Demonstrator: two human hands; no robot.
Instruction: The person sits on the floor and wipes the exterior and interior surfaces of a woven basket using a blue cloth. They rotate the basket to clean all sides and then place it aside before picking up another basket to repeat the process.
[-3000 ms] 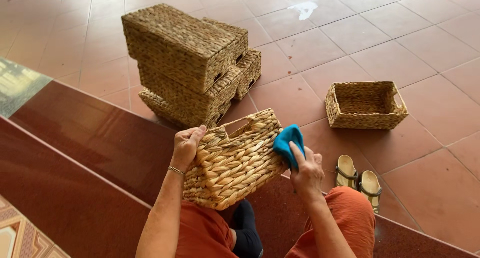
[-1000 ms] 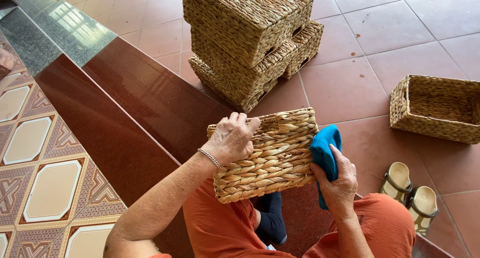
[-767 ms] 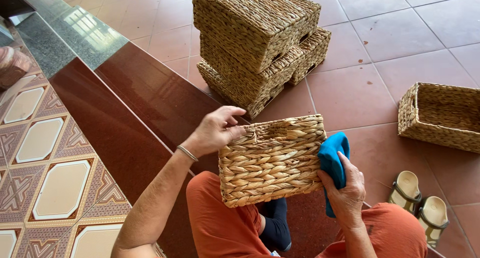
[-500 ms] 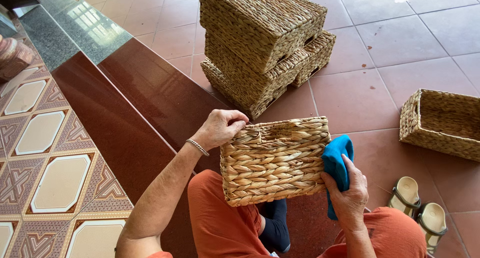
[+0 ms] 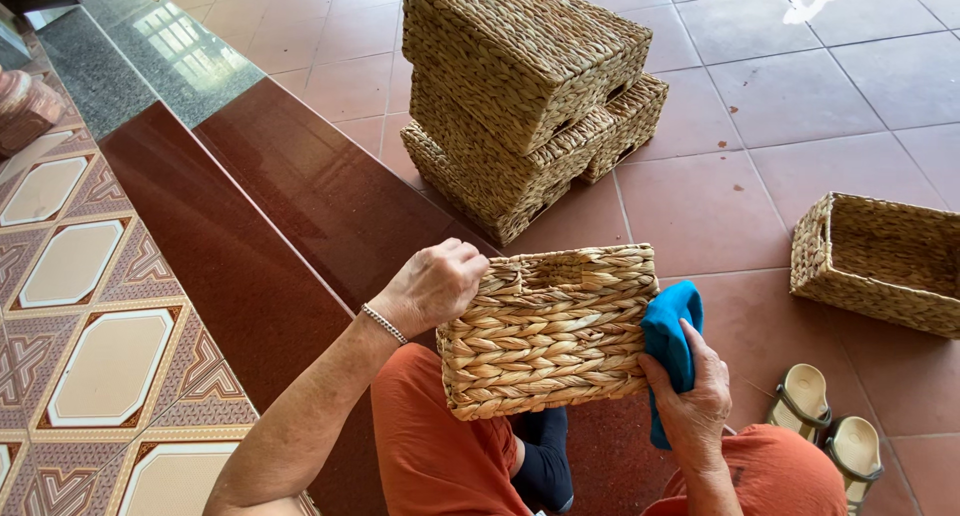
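The left hand point(image 5: 437, 284) is closed over the upper left corner of a rectangular woven basket point(image 5: 550, 331), fingers curled over the rim, a thin bracelet point(image 5: 382, 324) at the wrist. The right hand point(image 5: 693, 401) is closed around a blue cloth point(image 5: 671, 338) and presses it against the basket's right end.

The basket is held above the person's lap, over the orange trousers point(image 5: 440, 446). Its long axis runs left to right across the view, tilted slightly upward at the right. One long woven side faces the camera; a handle slot lies along its top edge.

Beyond the basket, a stack of like woven baskets point(image 5: 520, 86) stands upside down on the tiled floor point(image 5: 800, 106). A single open basket point(image 5: 880, 261) sits upright to the right. A pair of sandals point(image 5: 825, 431) lies just beside the right knee. Polished dark red steps point(image 5: 280, 216) run diagonally at the left.
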